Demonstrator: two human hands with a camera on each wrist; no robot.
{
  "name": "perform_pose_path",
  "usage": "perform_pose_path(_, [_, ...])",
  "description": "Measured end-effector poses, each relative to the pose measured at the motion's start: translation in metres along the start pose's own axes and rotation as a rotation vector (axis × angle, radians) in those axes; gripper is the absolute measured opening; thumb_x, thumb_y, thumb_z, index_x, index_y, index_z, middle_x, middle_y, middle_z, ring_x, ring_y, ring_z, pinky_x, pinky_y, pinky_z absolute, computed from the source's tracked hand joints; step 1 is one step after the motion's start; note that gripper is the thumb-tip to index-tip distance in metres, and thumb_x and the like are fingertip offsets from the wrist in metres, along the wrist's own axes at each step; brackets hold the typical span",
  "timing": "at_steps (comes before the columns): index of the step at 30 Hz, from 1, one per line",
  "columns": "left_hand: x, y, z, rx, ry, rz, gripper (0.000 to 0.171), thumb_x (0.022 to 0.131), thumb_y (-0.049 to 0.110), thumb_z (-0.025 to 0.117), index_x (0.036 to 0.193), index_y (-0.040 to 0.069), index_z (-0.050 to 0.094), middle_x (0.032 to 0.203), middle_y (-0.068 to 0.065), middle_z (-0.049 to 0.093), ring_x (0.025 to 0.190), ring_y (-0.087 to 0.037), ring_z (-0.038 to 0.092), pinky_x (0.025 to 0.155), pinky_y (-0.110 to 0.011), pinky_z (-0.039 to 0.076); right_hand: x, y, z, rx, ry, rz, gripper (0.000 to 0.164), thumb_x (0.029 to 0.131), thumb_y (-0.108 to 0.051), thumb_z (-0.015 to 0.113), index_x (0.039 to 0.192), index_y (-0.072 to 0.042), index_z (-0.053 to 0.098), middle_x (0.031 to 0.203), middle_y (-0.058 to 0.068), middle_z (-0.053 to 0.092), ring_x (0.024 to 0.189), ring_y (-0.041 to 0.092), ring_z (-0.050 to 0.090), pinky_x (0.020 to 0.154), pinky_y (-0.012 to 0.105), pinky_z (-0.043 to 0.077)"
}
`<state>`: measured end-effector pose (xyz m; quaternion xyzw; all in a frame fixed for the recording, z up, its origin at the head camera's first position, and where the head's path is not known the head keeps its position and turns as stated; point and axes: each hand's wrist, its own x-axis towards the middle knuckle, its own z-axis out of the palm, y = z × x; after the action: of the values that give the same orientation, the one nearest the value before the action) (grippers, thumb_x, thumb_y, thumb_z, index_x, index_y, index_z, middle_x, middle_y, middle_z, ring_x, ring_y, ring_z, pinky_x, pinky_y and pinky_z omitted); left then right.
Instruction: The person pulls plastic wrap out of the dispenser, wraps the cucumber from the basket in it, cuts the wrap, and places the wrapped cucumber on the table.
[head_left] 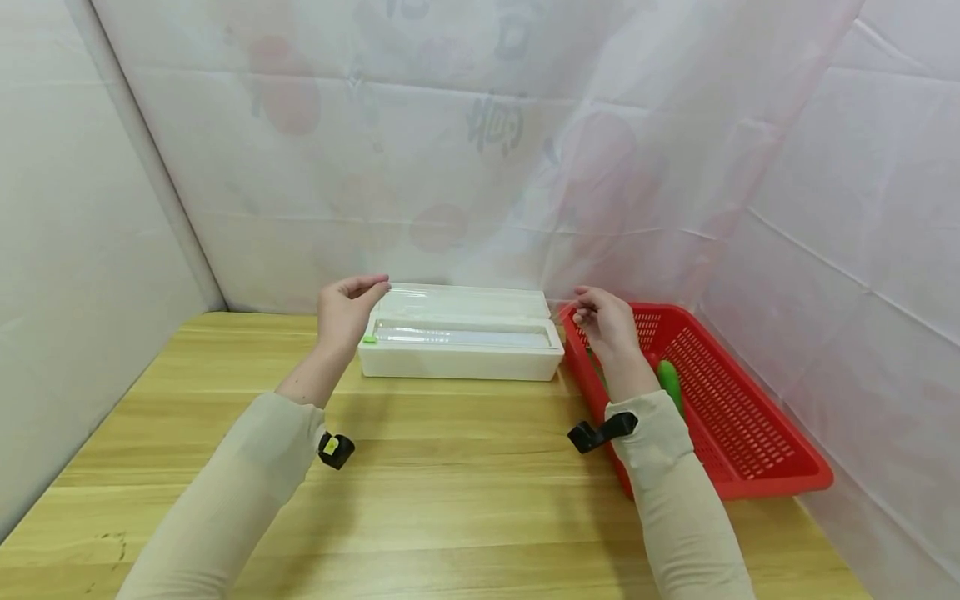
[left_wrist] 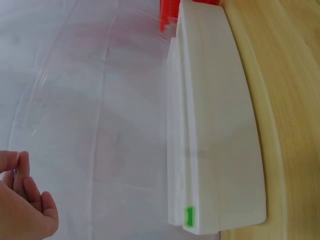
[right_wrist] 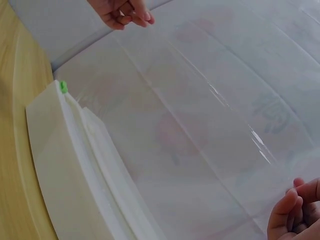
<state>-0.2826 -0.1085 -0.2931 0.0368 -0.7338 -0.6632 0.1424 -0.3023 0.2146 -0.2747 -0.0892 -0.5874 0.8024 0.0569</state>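
The left hand and right hand, well apart, each pinch an upper end of the film, which spans the gap between them. It should prove light, limp, clingy and easily torn, best taken by its corners. It looks clear and glossy, with bright streaks; near it stands the open box.

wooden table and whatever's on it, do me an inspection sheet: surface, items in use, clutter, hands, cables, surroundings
Surface: wooden table, small dark marks at near left
Items in use: clear film, stretched out; white box, lid open, green tab at its left end
Clutter: red basket right of the box, green vegetable inside
Hands: left hand and right hand each pinch the film
Cables: nothing seen
Surroundings: pale printed sheet behind, pale side panels
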Motion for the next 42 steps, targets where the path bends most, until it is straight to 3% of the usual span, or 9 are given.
perform_pose_path(5, [-0.002, 0.003, -0.001, -0.012, -0.002, 0.019, 0.03, 0.089, 0.022, 0.064, 0.111, 0.002, 0.067, 0.098, 0.003, 0.064, 0.092, -0.004, 0.056, 0.082, -0.015, 0.045, -0.003, -0.003, -0.002, -0.005, -0.027, -0.026, 0.019, 0.093, -0.004, 0.046, 0.087, -0.011, 0.063, 0.065, -0.001, 0.061, 0.056, 0.009, 0.049, 0.054, 0.016, 0.047])
perform_pose_path(10, [-0.002, -0.001, -0.004, 0.053, -0.074, 0.103, 0.033, 0.088, 0.013, 0.064, 0.119, 0.003, 0.062, 0.116, -0.01, 0.064, 0.101, -0.013, 0.053, 0.092, -0.023, 0.045, -0.002, -0.002, -0.007, -0.112, -0.098, -0.058, 0.016, 0.093, -0.005, 0.05, 0.094, -0.011, 0.064, 0.071, -0.003, 0.064, 0.064, 0.009, 0.058, 0.068, 0.015, 0.053])
perform_pose_path(14, [0.001, -0.008, -0.008, 0.201, -0.126, 0.249, 0.036, 0.085, 0.003, 0.064, 0.12, 0.001, 0.059, 0.119, -0.016, 0.06, 0.11, -0.026, 0.049, 0.103, -0.037, 0.041, -0.002, 0.002, -0.009, -0.486, -0.088, -0.191, 0.019, 0.089, -0.01, 0.062, 0.108, -0.006, 0.065, 0.081, -0.006, 0.063, 0.076, 0.008, 0.058, 0.075, 0.014, 0.052])
perform_pose_path(17, [0.005, -0.014, -0.01, 0.313, -0.089, 0.374, 0.02, 0.086, 0.004, 0.065, 0.105, -0.001, 0.064, 0.104, -0.017, 0.062, 0.102, -0.03, 0.049, 0.095, -0.04, 0.042, -0.002, 0.006, -0.008, -0.82, -0.023, -0.377, 0.024, 0.088, -0.017, 0.065, 0.107, -0.003, 0.067, 0.09, 0.001, 0.064, 0.082, 0.013, 0.055, 0.073, 0.017, 0.051])
perform_pose_path(20, [0.009, -0.017, -0.013, 0.381, -0.055, 0.464, 0.011, 0.086, 0.008, 0.066, 0.092, -0.001, 0.067, 0.098, -0.019, 0.057, 0.098, -0.032, 0.044, 0.09, -0.042, 0.038, -0.001, 0.007, -0.006, -0.962, -0.023, -0.497, 0.02, 0.088, -0.017, 0.065, 0.099, 0.0, 0.067, 0.104, 0.013, 0.061, 0.091, 0.025, 0.058, 0.081, 0.028, 0.053])
perform_pose_path(25, [0.018, -0.016, -0.02, 0.318, -0.221, 0.441, 0.014, 0.09, 0.014, 0.063, 0.09, 0.0, 0.062, 0.128, -0.018, 0.048, 0.126, -0.036, 0.037, 0.107, -0.051, 0.028, 0.002, 0.004, -0.009, -0.893, -0.195, -0.46, 0.013, 0.092, -0.013, 0.059, 0.093, 0.0, 0.055, 0.132, 0.018, 0.053, 0.12, 0.033, 0.052, 0.104, 0.047, 0.041])
perform_pose_path(31, [0.021, -0.018, -0.019, 0.075, -0.455, 0.25, 0.018, 0.099, 0.021, 0.047, 0.094, 0.003, 0.049, 0.136, -0.019, 0.049, 0.131, -0.03, 0.041, 0.114, -0.046, 0.026, 0.005, 0.005, -0.016, -0.729, -0.386, -0.344, 0.014, 0.096, -0.017, 0.051, 0.09, -0.005, 0.046, 0.112, 0.009, 0.067, 0.101, 0.011, 0.061, 0.099, 0.028, 0.043])
perform_pose_path(36, [0.02, -0.021, -0.014, -0.014, -0.482, 0.238, 0.02, 0.101, 0.023, 0.039, 0.096, 0.005, 0.045, 0.122, -0.024, 0.059, 0.108, -0.014, 0.06, 0.106, -0.037, 0.041, 0.008, 0.008, -0.019, -0.66, -0.428, -0.389, 0.014, 0.096, -0.018, 0.052, 0.094, -0.004, 0.05, 0.085, -0.016, 0.069, 0.086, 0.008, 0.064, 0.079, 0.015, 0.047])
perform_pose_path(42, [0.019, -0.022, -0.012, -0.023, -0.445, 0.251, 0.018, 0.102, 0.024, 0.037, 0.096, 0.008, 0.045, 0.113, -0.024, 0.064, 0.086, -0.001, 0.066, 0.086, -0.025, 0.053, 0.008, 0.007, -0.019, -0.724, -0.421, -0.451, 0.029, 0.097, -0.021, 0.051, 0.108, 0.004, 0.061, 0.087, -0.014, 0.067, 0.089, 0.023, 0.062, 0.081, 0.019, 0.051])
